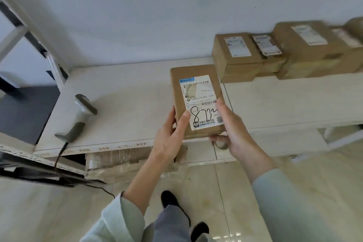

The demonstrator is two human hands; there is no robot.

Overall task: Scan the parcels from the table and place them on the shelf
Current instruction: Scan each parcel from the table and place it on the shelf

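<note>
A small brown cardboard parcel (196, 84) with a white shipping label and handwritten digits faces up over the white table's (125, 92) front edge. My left hand (170, 135) grips its near left corner, thumb on the label. My right hand (229, 129) holds the near right side, thumb on top and fingers underneath. A grey handheld barcode scanner (81, 116) lies on the table to the left, its cable hanging over the front edge. Several more labelled brown parcels (237, 57) are stacked at the table's back right against the wall.
A white shelf frame (53, 65) stands at the table's left end. Flattened cardboard and plastic wrap (121, 161) sit under the table. Printed numbers run along the table's front edge. My feet stand on the glossy tile floor (49, 212).
</note>
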